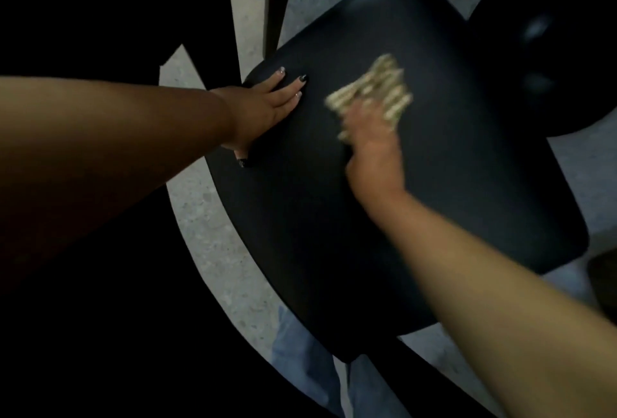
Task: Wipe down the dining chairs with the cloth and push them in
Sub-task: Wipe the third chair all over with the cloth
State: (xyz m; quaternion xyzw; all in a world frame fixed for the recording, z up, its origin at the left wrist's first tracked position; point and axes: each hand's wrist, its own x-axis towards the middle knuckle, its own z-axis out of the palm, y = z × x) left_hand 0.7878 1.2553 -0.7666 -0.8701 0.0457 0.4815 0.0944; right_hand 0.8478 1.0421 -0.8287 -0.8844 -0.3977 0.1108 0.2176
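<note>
While the left hand (263, 107) rests flat with straight fingers on the far-left edge of the black chair seat (434, 184), the right hand (374, 137) presses a pale, blurred cloth (374, 90) onto the seat's middle. How tightly its grip closes on the cloth cannot be told. Grey speckled floor (213, 217) shows around the chair; a round black base (554, 50) stands beyond it.

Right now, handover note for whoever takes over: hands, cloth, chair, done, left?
Left hand: flat on the seat's left edge, fingers straight, steadying it.
Right hand: pressing the cloth on the seat's middle; blurred, so the grip is unclear.
Done: wiping of this chair under way.
Left: finish the seat, wipe the rest of the chair, push it in, then the other chairs.
</note>
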